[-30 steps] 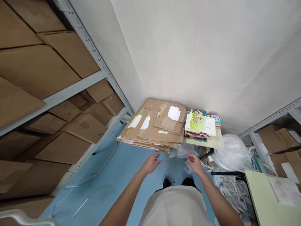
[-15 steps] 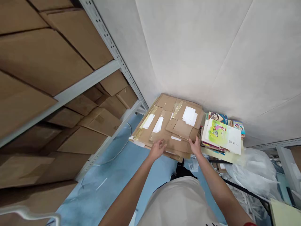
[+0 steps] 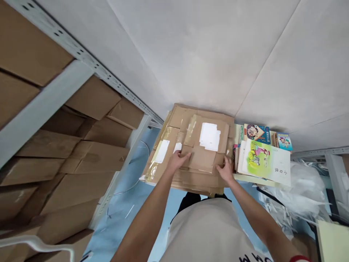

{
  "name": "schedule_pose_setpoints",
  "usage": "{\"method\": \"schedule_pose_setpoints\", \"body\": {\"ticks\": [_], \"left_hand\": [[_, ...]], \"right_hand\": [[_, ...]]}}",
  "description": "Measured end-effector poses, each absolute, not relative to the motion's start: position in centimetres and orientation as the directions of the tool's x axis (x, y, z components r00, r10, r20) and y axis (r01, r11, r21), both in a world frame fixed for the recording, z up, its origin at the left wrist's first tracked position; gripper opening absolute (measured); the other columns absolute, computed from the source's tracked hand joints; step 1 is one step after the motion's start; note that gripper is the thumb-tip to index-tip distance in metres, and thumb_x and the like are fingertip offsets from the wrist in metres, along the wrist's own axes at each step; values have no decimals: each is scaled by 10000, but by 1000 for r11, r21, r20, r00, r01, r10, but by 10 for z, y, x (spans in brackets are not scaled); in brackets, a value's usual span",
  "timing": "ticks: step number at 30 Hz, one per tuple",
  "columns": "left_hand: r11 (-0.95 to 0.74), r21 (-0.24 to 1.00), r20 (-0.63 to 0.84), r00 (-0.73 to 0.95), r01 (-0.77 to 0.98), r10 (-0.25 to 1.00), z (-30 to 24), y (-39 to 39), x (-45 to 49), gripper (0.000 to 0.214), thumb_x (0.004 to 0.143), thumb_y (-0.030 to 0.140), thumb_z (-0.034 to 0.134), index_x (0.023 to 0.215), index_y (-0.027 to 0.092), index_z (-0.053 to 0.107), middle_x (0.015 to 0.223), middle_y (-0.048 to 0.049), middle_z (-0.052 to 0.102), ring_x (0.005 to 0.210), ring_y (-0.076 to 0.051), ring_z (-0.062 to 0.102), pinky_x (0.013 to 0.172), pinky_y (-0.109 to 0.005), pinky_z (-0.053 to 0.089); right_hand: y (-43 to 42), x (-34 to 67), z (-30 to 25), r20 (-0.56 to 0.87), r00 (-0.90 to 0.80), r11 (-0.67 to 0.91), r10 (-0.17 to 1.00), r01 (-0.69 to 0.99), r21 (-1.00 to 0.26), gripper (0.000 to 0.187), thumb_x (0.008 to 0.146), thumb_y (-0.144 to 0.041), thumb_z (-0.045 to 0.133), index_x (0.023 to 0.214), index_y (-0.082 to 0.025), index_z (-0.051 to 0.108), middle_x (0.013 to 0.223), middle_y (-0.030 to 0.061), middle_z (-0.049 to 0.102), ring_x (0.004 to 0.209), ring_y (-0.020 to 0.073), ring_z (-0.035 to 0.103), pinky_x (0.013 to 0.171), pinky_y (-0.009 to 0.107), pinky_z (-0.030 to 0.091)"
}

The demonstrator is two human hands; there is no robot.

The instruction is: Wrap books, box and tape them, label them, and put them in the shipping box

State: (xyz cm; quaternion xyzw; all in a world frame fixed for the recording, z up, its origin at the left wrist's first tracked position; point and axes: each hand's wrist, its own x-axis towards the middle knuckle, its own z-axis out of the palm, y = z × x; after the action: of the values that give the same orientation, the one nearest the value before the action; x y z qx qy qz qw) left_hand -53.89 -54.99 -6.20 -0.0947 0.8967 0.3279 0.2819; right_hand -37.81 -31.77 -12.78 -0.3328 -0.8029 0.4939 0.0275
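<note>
A stack of flattened cardboard boxes [image 3: 170, 122] lies in front of me against the wall. On top is a smaller flattened cardboard box [image 3: 203, 156] with overlapping white labels [image 3: 209, 137] and strips of clear tape. My left hand [image 3: 177, 161] grips its left near edge, thumb lying over the top and the other fingers partly hidden. At its right near edge, my right hand [image 3: 225, 170] pinches the cardboard with thumb and fingers. Another white label [image 3: 163, 151] shows on the layer beneath, left of my hand.
Books [image 3: 265, 160] are piled right of the cardboard. Metal shelving [image 3: 131, 145] packed with brown boxes [image 3: 95, 156] stands at left. Clear plastic bags [image 3: 302, 185] lie at lower right. A thin cable crosses the blue floor [image 3: 122, 203]. The pale wall [image 3: 204, 54] rises behind.
The top flattened box has shifted left over the stack and now partly covers a white label beneath. My left hand has moved up onto its edge. The view has moved closer.
</note>
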Motion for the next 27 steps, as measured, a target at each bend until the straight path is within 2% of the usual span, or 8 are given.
{"method": "schedule_pose_setpoints", "body": {"ticks": [2,5,10,15,18,20,23,27], "left_hand": [[740,536,-580,-814,-406,-27,-61,-570,-547,713,603,593,769,1118,118,638,1129,-172,707,1080,-333,652,935,-411,495],[630,645,-589,-806,-432,51,-63,-596,-553,596,549,473,832,1011,133,672,1067,-145,737,1026,-309,682,914,-405,529],[460,724,-603,-796,-513,62,-69,-618,-552,566,517,324,858,1011,132,659,1085,-140,739,984,-283,705,898,-415,556],[278,611,-792,-570,-741,220,-63,-631,-554,472,538,289,859,952,151,678,924,-111,770,875,-281,734,769,-407,605],[233,567,-813,-493,-790,309,-55,-643,-559,430,587,306,836,957,154,679,833,-93,769,811,-286,743,711,-417,617],[201,576,-806,-509,-792,303,-49,-655,-563,400,621,295,814,969,154,677,811,-83,767,793,-279,745,695,-412,622],[152,577,-803,-522,-803,287,-43,-674,-570,367,650,260,784,983,153,677,801,-79,765,776,-272,745,679,-403,625],[181,583,-806,-534,-792,256,-43,-691,-578,351,633,241,795,955,162,679,799,-88,760,752,-282,740,650,-415,624]], "right_hand": [[-332,-382,-121,-288,-830,318,479,469,-824,749,694,-321,678,1399,-195,460,1282,126,503,1198,293,525,1079,438,400],[-350,-386,-113,-267,-876,370,401,422,-828,739,685,-301,690,1388,-188,490,1316,126,495,1283,294,472,1127,437,347],[-361,-371,-109,-239,-735,357,634,553,-753,676,721,-314,678,1364,-204,501,1479,148,408,1423,360,293,1164,553,231],[-370,-365,-110,-303,-607,194,735,616,-764,806,624,-247,691,1387,-134,455,1384,183,538,1331,345,457,1112,501,356],[-374,-372,-104,-456,-577,-51,677,582,-812,658,629,-314,693,1252,-143,563,1154,150,694,1072,320,654,926,466,515],[-372,-374,-96,-496,-619,-156,609,519,-840,508,670,-367,670,1131,-159,624,982,103,745,905,284,705,826,432,552],[-366,-369,-83,-442,-649,-135,619,466,-874,395,717,-357,626,1071,-181,637,937,67,752,863,244,706,844,416,543],[-359,-358,-61,-318,-709,52,630,448,-893,417,751,-279,589,1159,-192,607,1087,81,728,1003,237,675,943,419,504]]}}
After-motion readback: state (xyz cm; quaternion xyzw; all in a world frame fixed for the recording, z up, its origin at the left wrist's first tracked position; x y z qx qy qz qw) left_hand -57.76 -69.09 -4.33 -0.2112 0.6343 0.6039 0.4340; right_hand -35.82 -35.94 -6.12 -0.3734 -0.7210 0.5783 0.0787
